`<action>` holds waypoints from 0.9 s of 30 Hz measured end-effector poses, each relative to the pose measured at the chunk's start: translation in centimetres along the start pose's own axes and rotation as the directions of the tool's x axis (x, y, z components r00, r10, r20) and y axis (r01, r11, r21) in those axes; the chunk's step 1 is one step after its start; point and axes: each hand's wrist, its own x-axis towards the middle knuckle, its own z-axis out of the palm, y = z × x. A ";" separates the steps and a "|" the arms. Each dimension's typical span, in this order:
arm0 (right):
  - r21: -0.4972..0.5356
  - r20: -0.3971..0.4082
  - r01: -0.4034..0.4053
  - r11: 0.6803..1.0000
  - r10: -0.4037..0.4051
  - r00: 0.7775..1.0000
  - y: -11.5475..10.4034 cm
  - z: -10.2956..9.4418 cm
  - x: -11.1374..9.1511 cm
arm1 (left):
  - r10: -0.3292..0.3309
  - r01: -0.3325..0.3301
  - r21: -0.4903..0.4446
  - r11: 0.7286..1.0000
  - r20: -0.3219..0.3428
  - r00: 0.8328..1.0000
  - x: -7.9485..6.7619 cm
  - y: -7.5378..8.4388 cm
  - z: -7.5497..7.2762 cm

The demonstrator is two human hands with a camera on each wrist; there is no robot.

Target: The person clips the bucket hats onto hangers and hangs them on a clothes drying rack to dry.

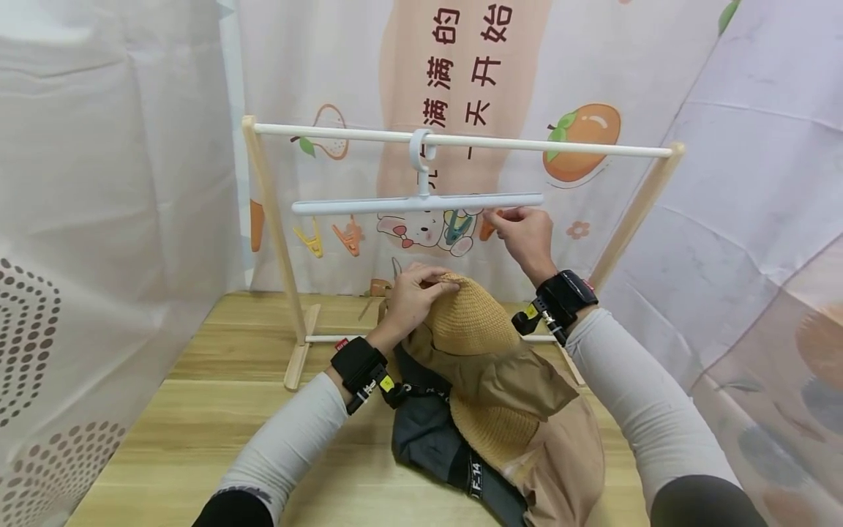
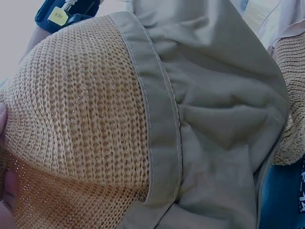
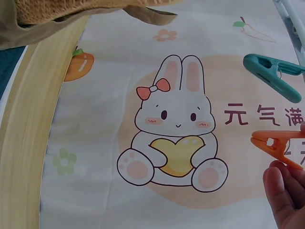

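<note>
My left hand (image 1: 411,296) pinches the top of a sun hat with a mustard knit crown (image 1: 470,315) and a tan cloth brim (image 1: 520,377). The crown fills much of the left wrist view, its fingertips at the left edge. Up at the hanger's right end, my right hand (image 1: 529,236) holds an orange clothespin (image 3: 272,139) between thumb and fingers. A teal clothespin (image 1: 456,227) hangs beside it. Farther left on the pale blue hanger (image 1: 369,206) dangle a yellow clothespin (image 1: 311,238) and another orange clothespin (image 1: 347,238).
A wooden rack's white rod (image 1: 527,143) carries the hanger. Under the lifted hat lie a dark blue-grey hat (image 1: 424,432) with a lettered strap, a second knit crown (image 1: 494,428) and tan cloth (image 1: 571,461) on the wooden table (image 1: 217,410). A printed curtain (image 1: 356,58) hangs behind.
</note>
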 end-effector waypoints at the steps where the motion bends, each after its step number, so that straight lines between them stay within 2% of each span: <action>1: -0.004 -0.002 0.004 1.000 -0.004 1.000 0.0 -0.1 0.0 | 0.000 0.000 0.004 1.000 -0.002 1.000 0.1 -0.4 0.2; 6: -0.024 -0.003 0.033 0.999 -0.033 0.999 -0.1 -0.4 -0.5 | 0.006 -0.006 0.017 1.000 0.001 1.000 0.8 -2.7 1.4; 12: -0.039 0.017 0.103 0.994 -0.103 0.995 -0.7 -0.4 -1.0 | -0.010 0.010 0.029 1.000 0.016 1.000 1.5 -3.1 2.1; 17: -0.007 0.052 0.147 0.989 -0.146 0.988 -1.5 -0.3 -1.4 | -0.044 0.043 0.017 0.999 0.048 0.998 2.3 -3.7 2.2; 24: -0.001 0.103 0.148 0.989 -0.147 0.984 -2.0 -0.6 -2.1 | -0.144 0.145 0.004 0.989 0.139 0.980 3.6 -4.2 2.5; 27: -0.002 0.105 0.164 0.986 -0.163 0.981 -2.1 -0.9 -2.4 | -0.181 0.187 -0.027 0.982 0.143 0.973 4.2 -4.2 2.9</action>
